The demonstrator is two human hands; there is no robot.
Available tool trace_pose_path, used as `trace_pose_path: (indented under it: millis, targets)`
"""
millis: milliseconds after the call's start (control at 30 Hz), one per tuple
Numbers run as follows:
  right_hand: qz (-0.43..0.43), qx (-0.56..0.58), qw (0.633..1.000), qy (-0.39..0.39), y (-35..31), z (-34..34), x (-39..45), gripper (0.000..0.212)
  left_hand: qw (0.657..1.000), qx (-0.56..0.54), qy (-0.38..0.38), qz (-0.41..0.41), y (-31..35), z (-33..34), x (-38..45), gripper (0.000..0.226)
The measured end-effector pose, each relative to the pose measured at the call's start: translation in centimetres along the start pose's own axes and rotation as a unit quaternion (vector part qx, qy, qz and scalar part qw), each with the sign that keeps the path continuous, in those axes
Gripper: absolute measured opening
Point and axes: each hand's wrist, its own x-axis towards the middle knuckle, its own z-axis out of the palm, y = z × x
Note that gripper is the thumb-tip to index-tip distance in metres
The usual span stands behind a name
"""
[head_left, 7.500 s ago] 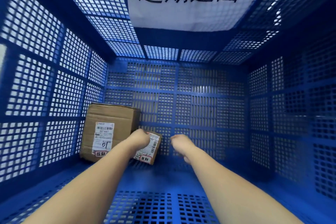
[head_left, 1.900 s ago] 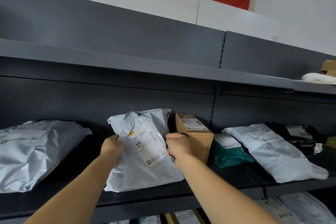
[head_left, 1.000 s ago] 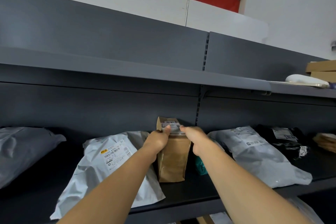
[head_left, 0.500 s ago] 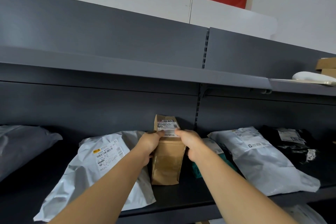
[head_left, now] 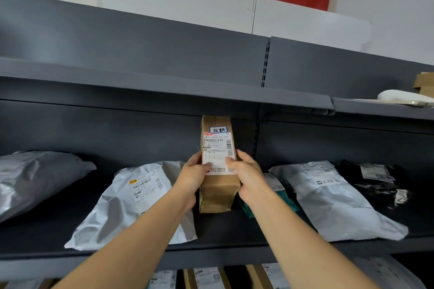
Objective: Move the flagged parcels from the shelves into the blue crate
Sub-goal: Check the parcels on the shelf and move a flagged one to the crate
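At the far left of the shelf (head_left: 225,230) lies a grey bag (head_left: 35,178), slumped against the back panel. Next to it, a white bag (head_left: 131,204) lies tilted with its printed label facing up; its right edge runs behind the left forearm.

The left hand (head_left: 191,179) grips the left side of the brown box (head_left: 217,162), thumb pressed on the front label, fingers wrapped round the side. The box stands upright on its narrow end, with its lower end at or just above the shelf; which of the two cannot be told. A shipping label (head_left: 218,152) covers its upper front, and above that sits a small blue-edged sticker (head_left: 218,129) with handwritten characters. The right hand (head_left: 246,177) clamps the box's right side in the same way, thumb on the label's lower right corner. So the box is held between both hands, in front of the back panel, below the upper shelf (head_left: 164,91).

Behind the right wrist a green bag (head_left: 285,203) shows, mostly hidden. Just beside it lies a second white bag (head_left: 333,199), sloping down to the right. At the far right is a black bag (head_left: 380,185) with a white label. On the upper shelf at the right edge rest a white packet (head_left: 404,97) and a cardboard box (head_left: 425,83)
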Motion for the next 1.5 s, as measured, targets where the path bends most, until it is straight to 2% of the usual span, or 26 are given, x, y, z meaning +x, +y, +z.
trace_pose_path:
  millis: [300,767,1000,1233,1500]
  targets:
    - [-0.016,0.023,0.999,-0.033,0.1,0.8,-2.1,0.041,0.999,-0.003,0.022,0.034,1.2,-0.8,-3.1,0.046]
    - [-0.051,0.027,0.994,-0.094,-2.2,8.2,-8.4,0.033,0.989,0.022,0.115,0.087,6.3,-6.4,-10.1,0.033]
    - [-0.033,0.008,0.989,-0.141,-2.4,14.8,-14.6,0.032,0.98,0.014,0.182,0.08,9.2,-11.9,-17.1,0.026]
    - [-0.008,-0.007,0.978,-0.206,-0.9,22.4,-23.3,0.029,0.958,0.05,0.274,0.072,11.6,-19.6,-26.0,0.032]
    - [0.046,0.023,0.947,-0.317,1.4,30.3,-34.0,0.034,0.929,0.076,0.355,0.073,13.1,-28.2,-37.6,0.029]
